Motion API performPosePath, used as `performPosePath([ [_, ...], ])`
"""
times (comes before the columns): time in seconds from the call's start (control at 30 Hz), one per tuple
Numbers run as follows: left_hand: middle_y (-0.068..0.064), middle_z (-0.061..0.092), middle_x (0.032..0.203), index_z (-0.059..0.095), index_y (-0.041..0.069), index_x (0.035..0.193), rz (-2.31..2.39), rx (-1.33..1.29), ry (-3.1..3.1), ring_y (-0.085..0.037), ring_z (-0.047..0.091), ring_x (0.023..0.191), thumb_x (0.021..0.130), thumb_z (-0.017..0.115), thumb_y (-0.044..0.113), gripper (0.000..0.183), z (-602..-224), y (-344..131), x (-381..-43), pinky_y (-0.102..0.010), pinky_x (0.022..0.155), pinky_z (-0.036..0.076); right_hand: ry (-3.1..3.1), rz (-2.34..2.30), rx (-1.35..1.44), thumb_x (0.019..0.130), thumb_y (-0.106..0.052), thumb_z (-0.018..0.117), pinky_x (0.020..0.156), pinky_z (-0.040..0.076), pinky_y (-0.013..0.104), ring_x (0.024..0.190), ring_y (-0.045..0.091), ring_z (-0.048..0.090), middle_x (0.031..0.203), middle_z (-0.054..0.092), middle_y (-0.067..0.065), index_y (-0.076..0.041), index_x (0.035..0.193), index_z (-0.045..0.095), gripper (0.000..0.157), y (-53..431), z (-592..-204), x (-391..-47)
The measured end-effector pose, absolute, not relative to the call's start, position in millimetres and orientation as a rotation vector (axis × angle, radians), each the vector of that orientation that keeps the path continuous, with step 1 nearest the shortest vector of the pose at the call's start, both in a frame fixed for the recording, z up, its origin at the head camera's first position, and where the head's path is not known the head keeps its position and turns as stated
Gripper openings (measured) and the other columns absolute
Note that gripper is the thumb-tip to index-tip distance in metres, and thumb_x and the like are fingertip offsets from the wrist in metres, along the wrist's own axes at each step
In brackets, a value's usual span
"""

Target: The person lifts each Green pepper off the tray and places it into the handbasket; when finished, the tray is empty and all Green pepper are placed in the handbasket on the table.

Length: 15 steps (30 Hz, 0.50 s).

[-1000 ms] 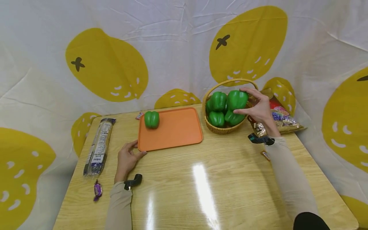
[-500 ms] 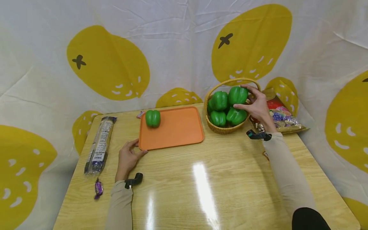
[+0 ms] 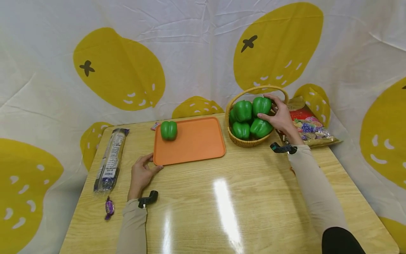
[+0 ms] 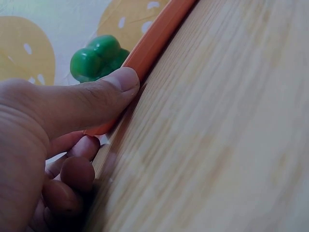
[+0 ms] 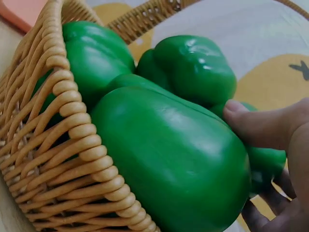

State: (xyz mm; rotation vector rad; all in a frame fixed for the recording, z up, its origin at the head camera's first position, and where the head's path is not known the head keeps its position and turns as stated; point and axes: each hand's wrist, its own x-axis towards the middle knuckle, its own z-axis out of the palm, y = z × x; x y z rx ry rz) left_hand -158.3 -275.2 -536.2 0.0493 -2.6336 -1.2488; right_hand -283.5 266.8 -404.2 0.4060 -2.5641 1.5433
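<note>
My left hand [image 3: 142, 175] pinches the near left corner of an orange tray [image 3: 200, 141], its thumb along the rim in the left wrist view. One green bell pepper [image 3: 168, 130] rests at the tray's far left. At the right, a wicker basket [image 3: 244, 143] with a tall handle contains several green peppers. My right hand [image 3: 282, 118] holds the bell pepper [image 3: 262, 106] at the basket's back right between thumb and fingers. In the right wrist view that pepper is mostly hidden behind the thumb and a large front pepper [image 5: 178, 154].
A long clear-wrapped packet [image 3: 111, 160] lies at the left of the wooden table [image 3: 190, 204], with a purple-wrapped candy [image 3: 109, 208] below it. A shiny red and gold bag [image 3: 312, 128] leans right of the basket. A small wrapped sweet [image 3: 155, 126] sits behind the tray.
The held pepper has shifted slightly toward the basket's back, uncovering more of the front right pepper. My right hand moved along with it. My left hand keeps its place on the tray corner.
</note>
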Motion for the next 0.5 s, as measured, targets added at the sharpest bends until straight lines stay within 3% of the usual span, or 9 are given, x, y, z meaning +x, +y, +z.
performPosePath([
  [0.13, -0.006, 0.062, 0.102, 0.063, 0.01, 0.132, -1.249, 0.047, -2.628, -0.014, 0.044, 0.057, 0.073, 0.089, 0.032, 0.068, -535, -275, -159, -0.025, 0.049, 0.037, -2.597, 1.46, 0.402, 0.088, -0.009, 0.073, 0.089, 0.047, 0.064, 0.132, 0.047, 0.043, 0.149, 0.032, 0.024, -0.012, 0.155, 0.03, 0.079, 268, -409, -289],
  [0.33, -0.008, 0.062, 0.102, 0.064, 0.008, 0.131, -1.255, 0.042, -2.617, -0.012, 0.043, 0.056, 0.073, 0.09, 0.029, 0.067, -534, -274, -158, -0.025, 0.049, 0.036, -2.616, 1.386, 0.369, 0.088, -0.02, 0.075, 0.094, 0.043, 0.065, 0.136, 0.045, 0.039, 0.163, 0.017, 0.009, -0.027, 0.157, 0.024, 0.086, 278, -432, -305],
  [0.5, -0.009, 0.063, 0.102, 0.064, 0.007, 0.131, -1.257, 0.052, -2.624, -0.01, 0.044, 0.057, 0.073, 0.09, 0.028, 0.067, -533, -273, -157, -0.025, 0.05, 0.036, -2.614, 1.294, 0.343, 0.086, -0.029, 0.077, 0.092, 0.042, 0.065, 0.127, 0.044, 0.046, 0.161, 0.024, 0.006, -0.031, 0.156, 0.027, 0.086, 279, -436, -305],
])
